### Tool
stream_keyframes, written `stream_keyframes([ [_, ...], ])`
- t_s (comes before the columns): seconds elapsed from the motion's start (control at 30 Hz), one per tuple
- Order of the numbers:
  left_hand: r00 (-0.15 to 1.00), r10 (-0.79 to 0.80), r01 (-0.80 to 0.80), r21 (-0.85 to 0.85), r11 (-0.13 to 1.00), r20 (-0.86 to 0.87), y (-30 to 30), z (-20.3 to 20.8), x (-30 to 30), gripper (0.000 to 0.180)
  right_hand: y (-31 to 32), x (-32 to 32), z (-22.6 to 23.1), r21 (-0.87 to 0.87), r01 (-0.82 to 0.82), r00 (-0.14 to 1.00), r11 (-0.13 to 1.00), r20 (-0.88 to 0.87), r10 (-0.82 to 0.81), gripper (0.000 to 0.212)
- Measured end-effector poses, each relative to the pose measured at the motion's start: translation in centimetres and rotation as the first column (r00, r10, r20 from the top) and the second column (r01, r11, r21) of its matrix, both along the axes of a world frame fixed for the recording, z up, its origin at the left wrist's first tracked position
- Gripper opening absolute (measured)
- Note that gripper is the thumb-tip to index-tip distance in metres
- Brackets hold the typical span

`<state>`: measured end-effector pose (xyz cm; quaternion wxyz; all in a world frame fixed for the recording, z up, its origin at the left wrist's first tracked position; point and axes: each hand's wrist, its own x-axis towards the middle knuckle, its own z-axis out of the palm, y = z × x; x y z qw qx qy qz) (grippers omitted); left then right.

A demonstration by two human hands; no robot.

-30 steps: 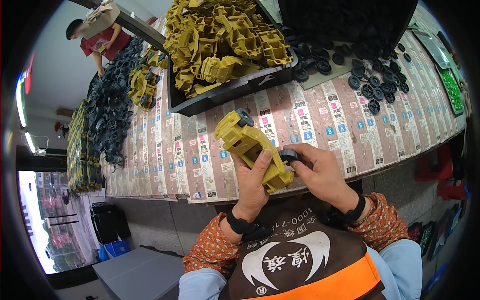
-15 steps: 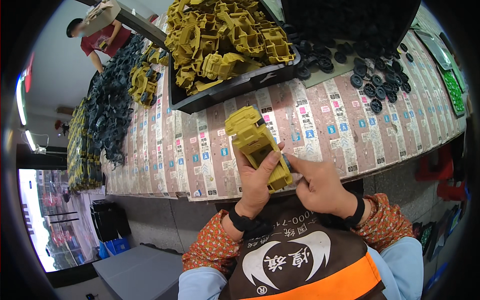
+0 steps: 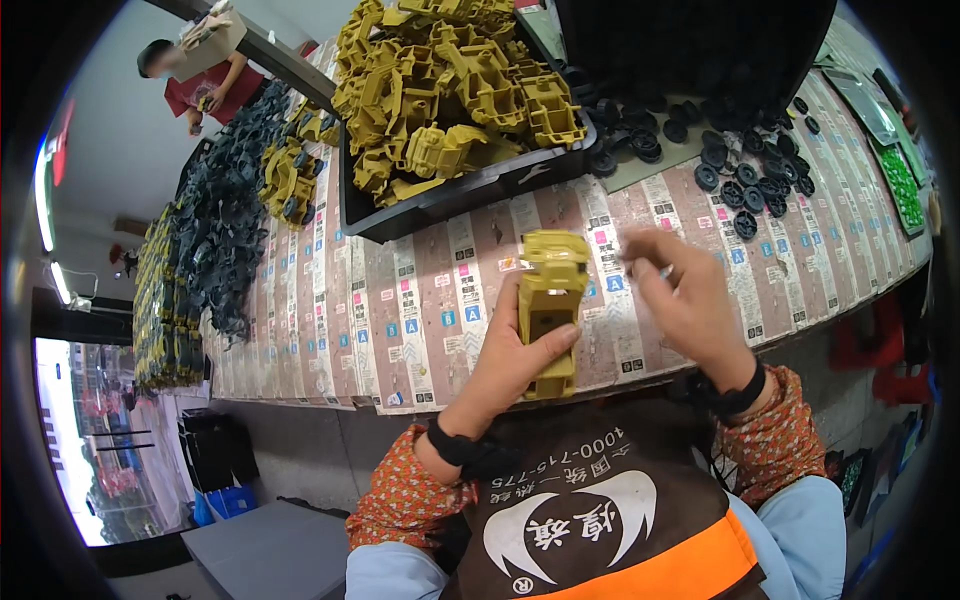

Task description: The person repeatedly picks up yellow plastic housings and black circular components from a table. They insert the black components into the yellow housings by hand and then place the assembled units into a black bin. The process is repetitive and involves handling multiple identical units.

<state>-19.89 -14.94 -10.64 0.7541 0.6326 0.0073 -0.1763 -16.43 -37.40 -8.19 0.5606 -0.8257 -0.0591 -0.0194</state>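
My left hand (image 3: 515, 345) grips a yellow plastic toy vehicle body (image 3: 553, 300) over the table's front edge, thumb across its face and fingers behind it. The body is held nearly upright, with hollow sections showing. To its right, apart from it, my right hand (image 3: 690, 300) hangs above the table. Its fingers are half curled and a little blurred, with a gap between thumb and forefinger and nothing visible held. Loose black toy wheels (image 3: 755, 180) lie on the table beyond the right hand.
A black crate (image 3: 470, 190) heaped with yellow vehicle bodies (image 3: 440, 90) stands beyond my hands. Dark plastic parts (image 3: 215, 220) are piled at left, beside stacked yellow-and-black pieces (image 3: 160, 300). Green parts fill a tray (image 3: 900, 185) at far right. Another person (image 3: 215, 85) stands at far left.
My right hand has drawn away from the vehicle body, moving up and right, its fingers loosening. The body has turned more upright and shifted slightly right in my left hand.
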Motion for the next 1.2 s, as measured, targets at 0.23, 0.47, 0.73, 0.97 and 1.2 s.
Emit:
stream_keyframes([
  [0.23, 0.92, -0.331, 0.311, -0.122, 0.942, -0.21, 1.7, 3.1, 2.2, 0.084, -2.9, -0.2, -0.8, 0.162, -0.352, 0.914, 0.922, -0.153, 0.375, 0.058],
  [0.47, 0.996, -0.087, 0.091, -0.244, 0.966, 0.027, -0.8, -0.2, 1.8, 0.085, -4.3, -4.3, -3.4, 0.55, 0.048, 0.829, 0.834, -0.488, 0.274, 0.042],
  [0.73, 0.967, -0.148, -0.004, -0.589, 0.808, -0.208, -2.6, -0.4, 3.8, 0.059, -14.0, 1.8, -5.2, -0.539, 0.377, 0.926, 0.753, 0.215, -0.31, 0.022],
  [0.97, 0.954, -0.136, -0.041, -0.569, 0.821, -0.266, -3.2, -0.7, 3.2, 0.05, -15.4, 4.4, -7.4, -0.647, 0.429, 0.902, 0.63, 0.35, -0.255, 0.025],
  [1.2, 0.953, -0.061, -0.04, -0.325, 0.945, -0.297, -4.0, -1.0, 2.5, 0.06, -7.6, 0.9, -2.0, 0.143, 0.117, 0.962, 0.983, -0.264, -0.076, 0.03],
])
